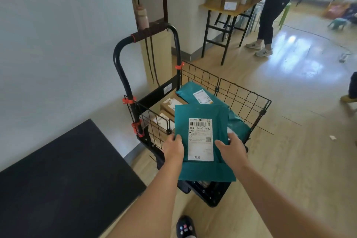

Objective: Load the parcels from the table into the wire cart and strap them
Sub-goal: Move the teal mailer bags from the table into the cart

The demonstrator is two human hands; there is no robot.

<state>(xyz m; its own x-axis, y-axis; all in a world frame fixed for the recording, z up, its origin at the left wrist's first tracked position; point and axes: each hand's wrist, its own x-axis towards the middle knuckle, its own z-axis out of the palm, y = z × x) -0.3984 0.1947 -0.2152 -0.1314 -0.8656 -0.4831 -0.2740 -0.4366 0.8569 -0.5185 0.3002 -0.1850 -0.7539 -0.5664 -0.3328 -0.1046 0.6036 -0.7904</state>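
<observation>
I log, centre: teal flat plastic mailer bag (pixel 201 111), plain. On it, a white rectangular paper label (pixel 201 147) with black barcode, black text and a black QR square. At its 12 o'clock, a second teal plastic mailer (pixel 186 90), white-labelled. Black wire-grid cart (pixel 212 196), square mesh, with orange-red plastic clips (pixel 126 100). Brown cardboard boxes (pixel 170 105) at 10 o'clock. Matte black rectangular tabletop (pixel 58 189) at 8 o'clock. Pale wood-grain floor (pixel 289 170) at 3 o'clock.
</observation>
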